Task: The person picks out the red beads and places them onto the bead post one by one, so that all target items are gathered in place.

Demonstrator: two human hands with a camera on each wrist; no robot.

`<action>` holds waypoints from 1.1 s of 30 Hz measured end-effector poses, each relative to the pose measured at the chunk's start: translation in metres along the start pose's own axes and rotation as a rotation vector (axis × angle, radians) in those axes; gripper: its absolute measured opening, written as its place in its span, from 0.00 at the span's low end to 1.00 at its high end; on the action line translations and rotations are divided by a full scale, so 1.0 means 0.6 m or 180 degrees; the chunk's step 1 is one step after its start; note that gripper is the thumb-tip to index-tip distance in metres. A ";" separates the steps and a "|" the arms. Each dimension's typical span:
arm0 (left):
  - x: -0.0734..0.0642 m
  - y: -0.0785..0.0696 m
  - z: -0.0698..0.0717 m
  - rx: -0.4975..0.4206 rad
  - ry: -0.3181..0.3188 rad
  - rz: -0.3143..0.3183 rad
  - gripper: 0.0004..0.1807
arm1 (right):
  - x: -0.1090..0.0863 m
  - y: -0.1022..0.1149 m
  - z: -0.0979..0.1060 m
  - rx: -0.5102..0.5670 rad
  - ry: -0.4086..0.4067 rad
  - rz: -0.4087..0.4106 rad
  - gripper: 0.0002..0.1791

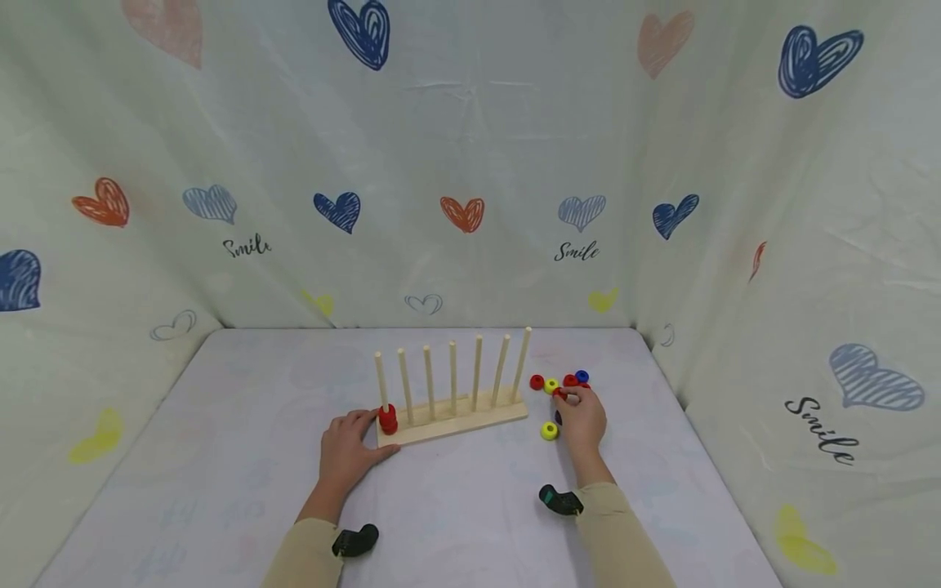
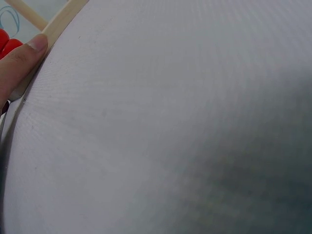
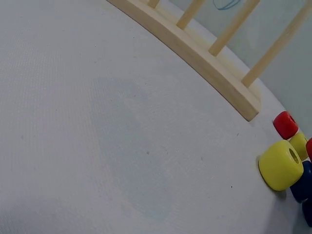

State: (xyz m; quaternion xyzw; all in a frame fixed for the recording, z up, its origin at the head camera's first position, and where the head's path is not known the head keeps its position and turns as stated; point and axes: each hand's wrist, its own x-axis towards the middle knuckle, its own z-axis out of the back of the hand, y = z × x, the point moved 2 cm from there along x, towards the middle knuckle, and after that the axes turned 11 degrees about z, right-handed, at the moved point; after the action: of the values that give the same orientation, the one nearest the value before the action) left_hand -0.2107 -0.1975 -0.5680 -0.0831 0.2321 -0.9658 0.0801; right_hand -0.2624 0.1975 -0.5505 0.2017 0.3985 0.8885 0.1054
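A person in beige sleeves (image 1: 625,539) works at a white bench (image 1: 456,514), a wooden rack (image 1: 463,422) lying across it with 7 upright pegs (image 1: 452,377) along its base. The left hand (image 1: 347,457) is clamped on the rack's left end, thumb along the near edge and fingers reaching around towards the back. Just beside those fingers, a stack of red beads (image 1: 387,420) sits around the leftmost peg, down at the base; the other 6 pegs are bare. Off the rack's right end, the right hand (image 1: 586,418) pinches a red bead (image 1: 559,394) between thumb and fingertips, above the bench or touching it, I can't tell which. Loose beads lie about that hand: a red one by the rack's end (image 1: 537,381), a yellow one next to it (image 1: 552,385), another red (image 1: 570,380) and a blue bead (image 1: 582,376) close together farther back, and a dark blue bead (image 1: 559,417) partly hidden by the hand. A second yellow bead (image 1: 549,430) rests nearer the person, its hole showing in the right wrist view. Each wrist carries a black device (image 1: 356,541), and behind everything hangs a pale cloth (image 1: 515,163) printed with hearts and "Smile".
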 end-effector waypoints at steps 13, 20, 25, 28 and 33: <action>-0.002 -0.002 0.006 -0.0004 -0.0019 -0.0032 0.44 | -0.013 0.035 0.019 0.0480 0.0007 -0.0034 0.11; -0.002 -0.003 0.005 0.0008 0.0013 -0.0006 0.44 | -0.013 0.060 0.035 0.0602 0.0014 0.0135 0.10; -0.001 -0.002 0.004 -0.0009 -0.0005 -0.0017 0.44 | -0.014 0.079 0.046 0.0703 0.0006 0.0195 0.10; 0.000 -0.001 0.003 -0.0007 -0.0012 -0.0032 0.43 | -0.018 0.091 0.052 0.0791 0.0029 0.0194 0.11; 0.000 0.001 0.000 -0.0010 -0.0026 -0.0041 0.43 | -0.026 0.114 0.059 0.1007 0.0082 0.0202 0.11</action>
State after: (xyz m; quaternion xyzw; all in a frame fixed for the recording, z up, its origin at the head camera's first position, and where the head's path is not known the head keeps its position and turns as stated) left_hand -0.2108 -0.1982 -0.5680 -0.0887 0.2328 -0.9656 0.0746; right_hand -0.2346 0.1702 -0.4822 0.2168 0.5282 0.8200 0.0391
